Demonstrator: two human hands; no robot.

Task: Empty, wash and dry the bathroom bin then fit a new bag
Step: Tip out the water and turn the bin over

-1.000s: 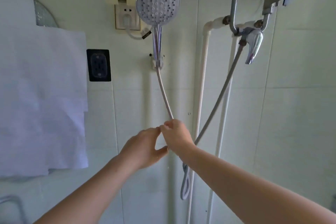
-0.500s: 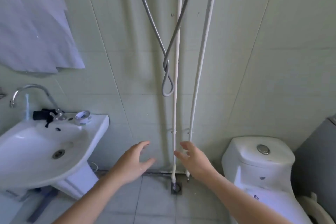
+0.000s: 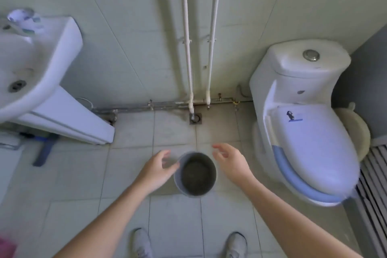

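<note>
A small round grey bin (image 3: 195, 174) stands upright on the tiled floor, seen from above, its inside dark with no bag in it. My left hand (image 3: 156, 170) hovers at its left rim, fingers spread, with the thumb close to or just touching the rim. On the bin's right side is my right hand (image 3: 231, 162), open and a little apart from the rim. Neither hand holds anything.
A white pedestal sink (image 3: 39, 73) stands at the left and a white toilet (image 3: 303, 123) with its lid down at the right. Two white pipes (image 3: 188, 48) run down the wall to a floor drain (image 3: 195, 118). My shoes (image 3: 142, 243) are at the bottom edge.
The view has swung down from the shower head and hose to the floor. My hands let go of the hose and dropped to either side of the bin.
</note>
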